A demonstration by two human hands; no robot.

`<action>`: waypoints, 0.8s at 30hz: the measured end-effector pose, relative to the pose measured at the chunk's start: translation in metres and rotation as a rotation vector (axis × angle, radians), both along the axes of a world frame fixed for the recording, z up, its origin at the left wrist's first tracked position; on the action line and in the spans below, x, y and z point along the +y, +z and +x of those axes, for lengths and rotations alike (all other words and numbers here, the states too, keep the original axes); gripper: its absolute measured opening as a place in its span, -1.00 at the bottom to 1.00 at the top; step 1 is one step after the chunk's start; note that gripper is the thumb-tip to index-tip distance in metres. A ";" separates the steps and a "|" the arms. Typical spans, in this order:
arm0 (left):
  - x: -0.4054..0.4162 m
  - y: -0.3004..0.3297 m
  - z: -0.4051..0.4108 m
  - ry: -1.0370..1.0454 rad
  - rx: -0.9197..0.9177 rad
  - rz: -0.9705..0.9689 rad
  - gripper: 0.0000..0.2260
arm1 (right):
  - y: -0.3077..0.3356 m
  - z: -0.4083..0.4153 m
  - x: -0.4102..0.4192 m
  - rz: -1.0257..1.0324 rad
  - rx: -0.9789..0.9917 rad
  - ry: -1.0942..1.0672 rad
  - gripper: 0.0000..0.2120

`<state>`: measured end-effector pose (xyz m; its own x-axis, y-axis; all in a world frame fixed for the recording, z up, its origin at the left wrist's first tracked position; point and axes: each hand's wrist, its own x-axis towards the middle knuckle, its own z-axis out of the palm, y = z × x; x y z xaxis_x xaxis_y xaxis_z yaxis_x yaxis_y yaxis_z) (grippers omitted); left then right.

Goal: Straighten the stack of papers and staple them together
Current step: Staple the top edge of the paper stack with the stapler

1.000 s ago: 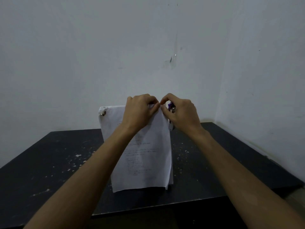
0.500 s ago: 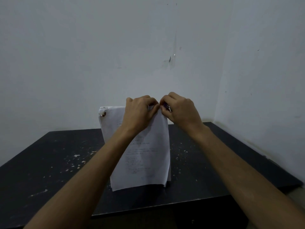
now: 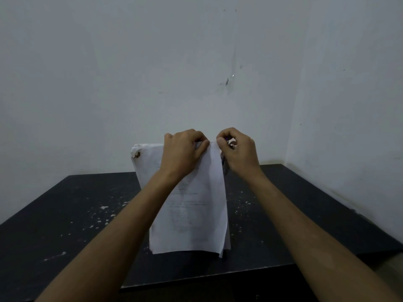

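Observation:
A stack of white printed papers (image 3: 192, 214) stands upright on the black table (image 3: 65, 214), its lower edge on the tabletop. My left hand (image 3: 183, 149) grips the top edge of the stack near its right corner. My right hand (image 3: 237, 151) holds a small stapler (image 3: 229, 143), purple and metal, at the top right corner of the stack; most of it is hidden in my fist. A metal clip or staple (image 3: 136, 155) shows at the top left corner of the papers.
White walls meet in a corner behind the table at the right. The tabletop is speckled with white paint flecks (image 3: 104, 208). Its front edge (image 3: 218, 277) runs below the papers.
The right hand closed in on the top right corner half a second ago, then drew back slightly, so the stapler shows again. The papers stay upright.

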<state>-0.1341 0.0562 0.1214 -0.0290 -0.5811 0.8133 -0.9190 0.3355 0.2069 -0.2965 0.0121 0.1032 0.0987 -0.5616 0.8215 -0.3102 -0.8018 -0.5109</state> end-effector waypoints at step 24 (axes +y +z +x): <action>-0.012 -0.028 -0.001 0.064 -0.169 -0.106 -0.73 | -0.128 -0.089 -0.033 1.286 0.258 0.013 -0.90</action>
<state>-0.1352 0.0439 0.0939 -0.1356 -0.4976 0.8567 -0.9579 0.2866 0.0149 -0.3853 -0.0211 -0.0248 0.1823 -0.9223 -0.3408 -0.5092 0.2080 -0.8351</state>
